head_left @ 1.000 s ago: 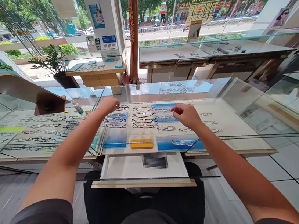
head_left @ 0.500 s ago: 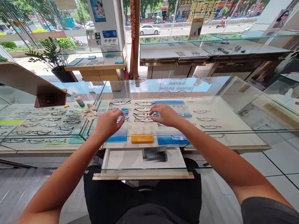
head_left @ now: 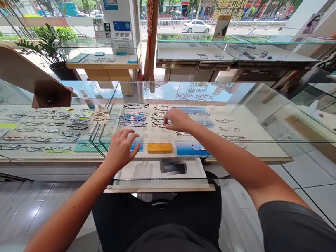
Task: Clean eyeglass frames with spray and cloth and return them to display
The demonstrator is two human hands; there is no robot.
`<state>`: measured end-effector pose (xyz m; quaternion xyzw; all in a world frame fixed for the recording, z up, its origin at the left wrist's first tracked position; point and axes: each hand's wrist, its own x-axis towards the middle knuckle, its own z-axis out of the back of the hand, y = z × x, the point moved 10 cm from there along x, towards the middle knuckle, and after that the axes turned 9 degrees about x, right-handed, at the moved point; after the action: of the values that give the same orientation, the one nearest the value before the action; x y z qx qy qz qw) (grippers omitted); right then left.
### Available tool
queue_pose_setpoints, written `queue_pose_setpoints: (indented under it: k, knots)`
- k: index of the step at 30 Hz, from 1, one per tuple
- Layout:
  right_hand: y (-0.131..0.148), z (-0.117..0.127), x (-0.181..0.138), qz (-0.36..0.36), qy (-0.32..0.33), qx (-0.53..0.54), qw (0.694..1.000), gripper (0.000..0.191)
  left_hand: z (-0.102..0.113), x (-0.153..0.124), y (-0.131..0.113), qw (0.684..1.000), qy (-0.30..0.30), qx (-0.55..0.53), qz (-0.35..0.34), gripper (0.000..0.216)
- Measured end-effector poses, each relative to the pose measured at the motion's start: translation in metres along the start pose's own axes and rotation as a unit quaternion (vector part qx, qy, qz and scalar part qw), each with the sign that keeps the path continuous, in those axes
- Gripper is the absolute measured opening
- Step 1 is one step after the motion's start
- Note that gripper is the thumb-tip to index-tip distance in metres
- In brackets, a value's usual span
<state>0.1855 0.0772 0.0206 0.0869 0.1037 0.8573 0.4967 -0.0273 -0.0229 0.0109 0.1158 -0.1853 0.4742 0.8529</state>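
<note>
My left hand (head_left: 121, 148) hovers over the glass-topped counter with its fingers spread and holds nothing. Just beyond it lies a column of dark-framed eyeglasses (head_left: 132, 122). My right hand (head_left: 178, 121) has thumb and fingers pinched at the right end of a pair of eyeglasses (head_left: 157, 123), the nearest in a second column. Its fingertips partly cover that end of the frame. Between the hands and my body is an orange-yellow glasses case (head_left: 159, 147).
An open drawer (head_left: 140, 172) with a blurred dark item (head_left: 173, 166) juts out before my lap. Left of the columns stand a spray bottle (head_left: 87, 99), a crumpled beige cloth (head_left: 100, 114) and a tilted mirror-like panel (head_left: 13, 72). More frames (head_left: 230, 128) lie to the right.
My left hand has drawn back toward me and left, away from the left column of eyeglasses. The right hand's fingers have closed at the right column. The view has tipped downward.
</note>
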Motion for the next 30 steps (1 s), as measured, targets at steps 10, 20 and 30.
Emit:
queue_pose_setpoints:
  k: [10, 20, 30]
  knots:
    - [-0.001, 0.012, -0.014, -0.046, -0.030, 0.012, 0.998, 0.012, -0.013, -0.008, -0.006, 0.999, 0.040, 0.014, -0.019, 0.037]
    - [0.056, 0.013, -0.093, -0.013, 0.099, 0.199, 0.975, 0.010, -0.017, -0.010, -0.006, 0.998, 0.064, 0.011, -0.010, 0.042]
    - [0.059, -0.111, -0.101, -0.072, 0.241, 0.149, 0.956, 0.008, -0.023, -0.012, -0.003, 0.996, 0.085, 0.013, -0.001, 0.053]
